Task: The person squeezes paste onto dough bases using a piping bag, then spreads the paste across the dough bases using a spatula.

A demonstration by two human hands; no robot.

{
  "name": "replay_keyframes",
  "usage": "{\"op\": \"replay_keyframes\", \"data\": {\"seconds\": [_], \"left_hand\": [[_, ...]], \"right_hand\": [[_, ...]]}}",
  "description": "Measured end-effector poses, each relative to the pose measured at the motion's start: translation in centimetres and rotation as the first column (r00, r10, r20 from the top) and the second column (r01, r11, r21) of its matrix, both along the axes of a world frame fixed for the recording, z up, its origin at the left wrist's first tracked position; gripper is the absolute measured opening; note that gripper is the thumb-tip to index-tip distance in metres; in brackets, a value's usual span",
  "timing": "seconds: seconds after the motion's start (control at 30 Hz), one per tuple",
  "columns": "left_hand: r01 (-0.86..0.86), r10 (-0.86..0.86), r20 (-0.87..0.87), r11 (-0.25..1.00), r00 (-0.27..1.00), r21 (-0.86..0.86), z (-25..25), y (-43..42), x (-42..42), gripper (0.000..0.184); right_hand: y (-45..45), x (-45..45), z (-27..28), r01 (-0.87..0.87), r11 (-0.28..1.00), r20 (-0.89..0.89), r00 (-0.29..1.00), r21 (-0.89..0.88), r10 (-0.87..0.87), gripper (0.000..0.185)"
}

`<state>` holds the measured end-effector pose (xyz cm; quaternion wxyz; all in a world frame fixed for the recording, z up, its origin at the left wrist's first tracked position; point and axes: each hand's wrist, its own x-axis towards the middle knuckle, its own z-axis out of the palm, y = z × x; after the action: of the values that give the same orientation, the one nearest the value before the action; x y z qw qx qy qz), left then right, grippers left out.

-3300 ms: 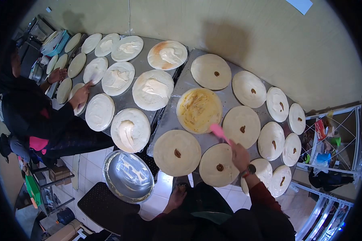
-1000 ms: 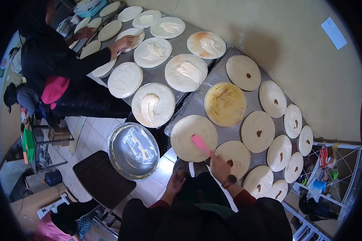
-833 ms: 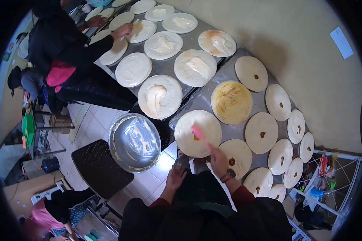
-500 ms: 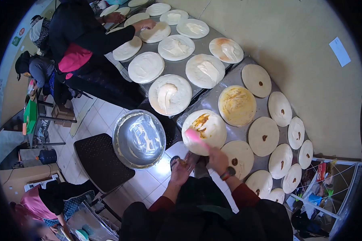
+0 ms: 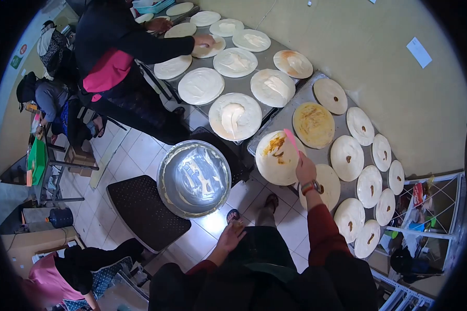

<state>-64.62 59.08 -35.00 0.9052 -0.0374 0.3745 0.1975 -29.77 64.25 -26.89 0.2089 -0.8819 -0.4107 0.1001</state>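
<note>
Spatula (image 5: 290, 137) moved to rim of smeared disc (image 5: 276, 165) | right hand (image 5: 305, 170) grips it | left hand (image 5: 231, 237) spread, off table (image 5: 340, 123)

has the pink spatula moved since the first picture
Yes: judged against the yellow-smeared round, the pink spatula in the right hand has shifted left, from its lower-right edge to its lower-left side.

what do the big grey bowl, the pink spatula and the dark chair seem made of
Bowl: probably metal, smooth and shiny, judging by its grey wall and bright reflections.
Pink spatula: perhaps silicone or plastic, from its even colour; too small to settle.
Chair: plastic or metal; its small holes leave both open.
</note>
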Motion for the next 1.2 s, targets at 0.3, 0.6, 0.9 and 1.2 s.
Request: {"op": "replay_keyframes", "data": {"seconds": [0.3,0.6,0.9,1.2], "left_hand": [[-0.036,0.036,-0.09,0.999,0.995,0.008,-0.3,0.3,-6.1,0.021],[-0.066,0.062,-0.097,0.997,0.993,-0.044,0.0,0.6,-6.9,0.017],[-0.022,0.022,-0.101,1.0,0.995,0.0,-0.7,0.8,-6.8,0.021],[-0.016,0.012,-0.137,0.999,0.991,-0.029,-0.7,1.5,-6.9,0.017]], "right_hand": [[-3.4,-8.3,3.1,-0.131,0.982,0.01,0.991,-0.139,0.134,0.028],[-5.1,-10.3,0.6,-0.089,0.981,0.014,0.996,-0.173,0.093,0.031],[0.0,-5.4,-0.6,0.056,0.988,-0.017,0.998,-0.145,-0.059,0.034],[-10.2,-9.9,3.5,0.137,0.937,0.07,0.99,-0.321,-0.121,0.042]]}}
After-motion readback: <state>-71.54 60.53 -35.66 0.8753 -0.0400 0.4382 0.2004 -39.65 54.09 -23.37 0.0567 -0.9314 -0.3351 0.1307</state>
